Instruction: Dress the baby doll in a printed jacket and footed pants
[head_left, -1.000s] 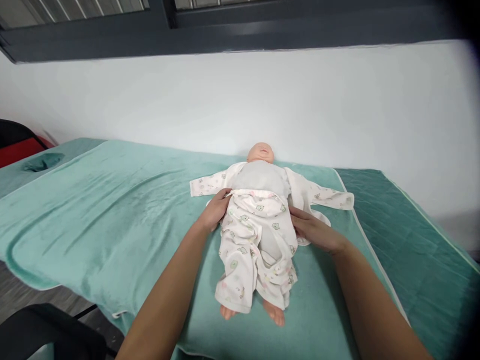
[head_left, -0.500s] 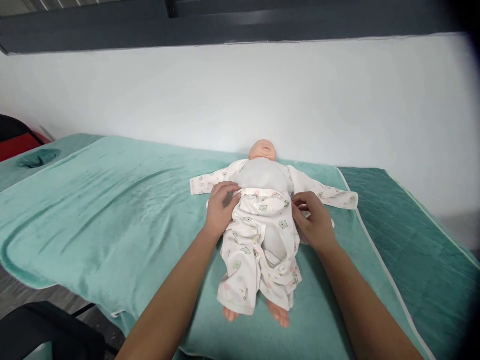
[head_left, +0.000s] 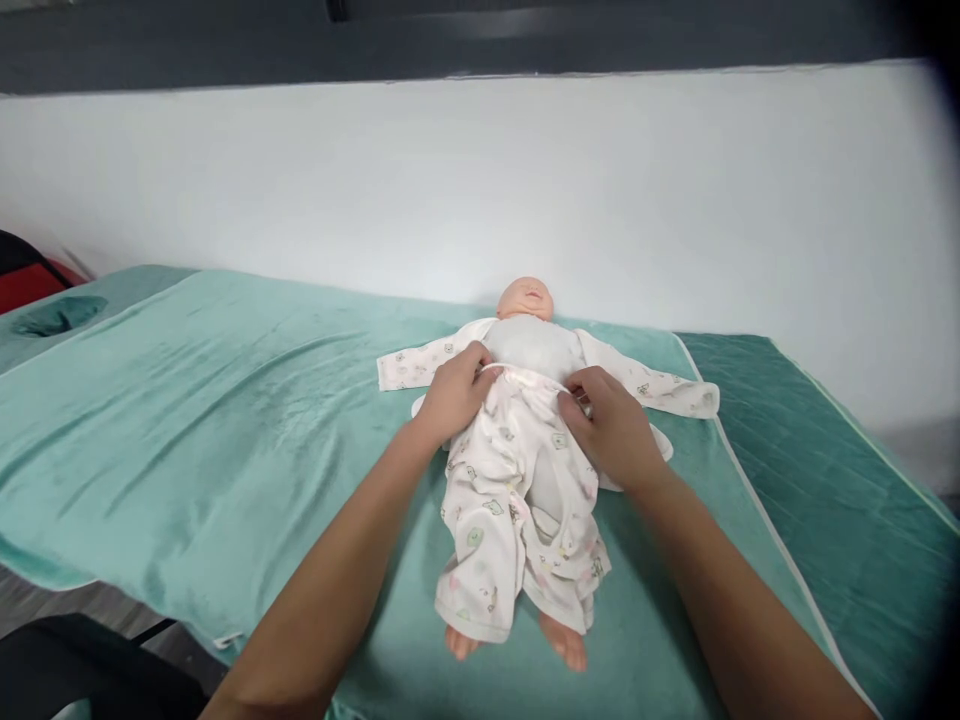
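A baby doll (head_left: 541, 345) lies on its back, head toward the wall, feet toward me. It wears white patterned pants (head_left: 487, 500) with an open crotch, where the grey-white body shows. A matching long-sleeved top (head_left: 652, 388) lies spread open, its sleeves stretched out to both sides. My left hand (head_left: 459, 392) pinches the waistband at the doll's left-of-picture side. On the other side my right hand (head_left: 611, 425) grips the waistband between thumb and fingers. The band is lifted a little off the belly between them.
A light green sheet (head_left: 247, 420) covers the padded bed, with a darker quilted cover (head_left: 810, 480) at the right. Behind stands a white wall (head_left: 375, 190). A face hole (head_left: 64, 315) is at the far left, and a black chair (head_left: 90, 670) stands lower left.
Both hands have moved inward and slightly up along the waistband. The front of the pants is now raised and gathered between them.
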